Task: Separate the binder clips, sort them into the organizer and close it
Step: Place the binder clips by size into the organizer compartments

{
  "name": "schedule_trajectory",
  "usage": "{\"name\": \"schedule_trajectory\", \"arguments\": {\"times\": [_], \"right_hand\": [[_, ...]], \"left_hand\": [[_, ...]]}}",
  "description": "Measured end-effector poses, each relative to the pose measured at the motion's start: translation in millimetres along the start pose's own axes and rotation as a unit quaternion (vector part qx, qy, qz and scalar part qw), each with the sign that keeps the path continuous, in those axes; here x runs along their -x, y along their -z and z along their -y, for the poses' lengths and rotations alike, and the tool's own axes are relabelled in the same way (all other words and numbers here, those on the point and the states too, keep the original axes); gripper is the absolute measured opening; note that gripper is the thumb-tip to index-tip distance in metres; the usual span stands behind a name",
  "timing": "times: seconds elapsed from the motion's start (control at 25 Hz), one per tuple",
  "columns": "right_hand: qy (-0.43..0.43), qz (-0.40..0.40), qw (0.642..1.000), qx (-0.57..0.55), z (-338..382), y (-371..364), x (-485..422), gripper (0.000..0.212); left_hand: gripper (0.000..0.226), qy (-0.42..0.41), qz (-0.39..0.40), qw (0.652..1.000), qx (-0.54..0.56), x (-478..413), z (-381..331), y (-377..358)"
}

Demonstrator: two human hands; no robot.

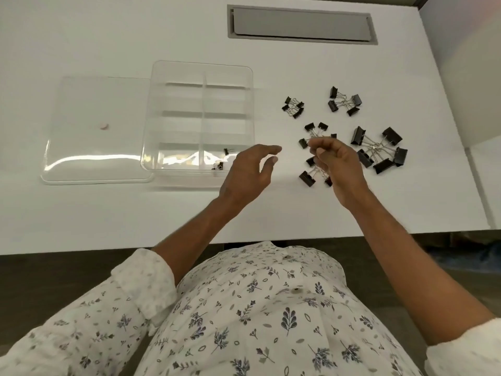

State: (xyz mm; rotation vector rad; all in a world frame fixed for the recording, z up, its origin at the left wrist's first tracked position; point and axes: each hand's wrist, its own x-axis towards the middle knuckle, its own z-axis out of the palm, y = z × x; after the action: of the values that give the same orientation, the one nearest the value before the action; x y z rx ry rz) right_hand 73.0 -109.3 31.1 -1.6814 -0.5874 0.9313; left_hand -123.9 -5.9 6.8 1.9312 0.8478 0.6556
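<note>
Two small binder clips [218, 166] lie in the near right compartment of the organizer [200, 63], so sorting looks barely begun. Five linked clusters [379, 149] sit toward the right edge of the worktop [81, 213]. The right hand [339, 164] pinches the wire handles of the middle cluster [315, 131]; the left hand [249, 172] hovers slack-fingered, holding nothing. The lid [97, 126] lies off, against the organizer's left side; closing remains.

The table [108, 36] is plain white, with a grey hatch [301, 25]. The clips [392, 135] are black with silvery wire handles [375, 146]. Organizer [202, 64] and lid [89, 104] are clear, the lid bearing a pale pink dot [103, 126]. The shirt [257, 308] is white, sprinkled with grey-blue leaf sprigs.
</note>
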Motion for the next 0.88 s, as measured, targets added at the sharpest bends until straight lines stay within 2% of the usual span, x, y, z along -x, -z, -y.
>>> {"name": "schedule_trajectory", "arguments": {"times": [0.08, 0.2, 0.28, 0.36, 0.48, 0.56, 0.68, 0.8, 0.88], "right_hand": [[0.009, -0.055, 0.998, 0.025, -10.6, 23.4, 5.6, 0.027], [0.03, -0.114, 0.977, 0.176, -33.6, 48.7, 14.5, 0.024], [0.078, -0.095, 0.958, 0.258, -54.2, 57.4, 17.6, 0.025], [0.119, -0.049, 0.932, 0.338, -75.8, 62.7, 16.3, 0.034], [0.112, 0.001, 0.898, 0.425, -94.0, 62.4, 9.9, 0.045], [0.14, -0.002, 0.89, 0.433, -99.8, 65.8, 5.5, 0.038], [0.184, 0.006, 0.889, 0.42, -100.3, 74.2, -0.2, 0.029], [0.163, 0.012, 0.922, 0.351, -92.3, 81.9, 2.5, 0.036], [0.101, 0.023, 0.955, 0.278, -79.9, 86.4, 5.5, 0.04]], "left_hand": [[0.027, -0.013, 0.053, 0.998, -0.02, -1.3, -4.4, -19.4], [0.034, -0.015, 0.131, 0.989, -0.061, -4.0, -7.2, -48.3], [0.039, -0.018, 0.181, 0.978, -0.1, -5.5, -6.5, -66.5], [0.043, -0.015, 0.206, 0.97, -0.131, -7.0, -6.3, -83.0], [0.049, 0.009, 0.201, 0.965, -0.168, -7.1, -1.1, -99.0], [0.049, 0.01, 0.197, 0.962, -0.191, -7.2, -0.6, -108.8], [0.037, 0.008, 0.157, 0.964, -0.214, -8.0, -3.0, -116.9], [0.033, 0.024, 0.121, 0.969, -0.214, -3.9, -6.2, -120.5], [0.036, 0.058, 0.09, 0.978, -0.182, 1.8, -10.6, -120.5]]}}
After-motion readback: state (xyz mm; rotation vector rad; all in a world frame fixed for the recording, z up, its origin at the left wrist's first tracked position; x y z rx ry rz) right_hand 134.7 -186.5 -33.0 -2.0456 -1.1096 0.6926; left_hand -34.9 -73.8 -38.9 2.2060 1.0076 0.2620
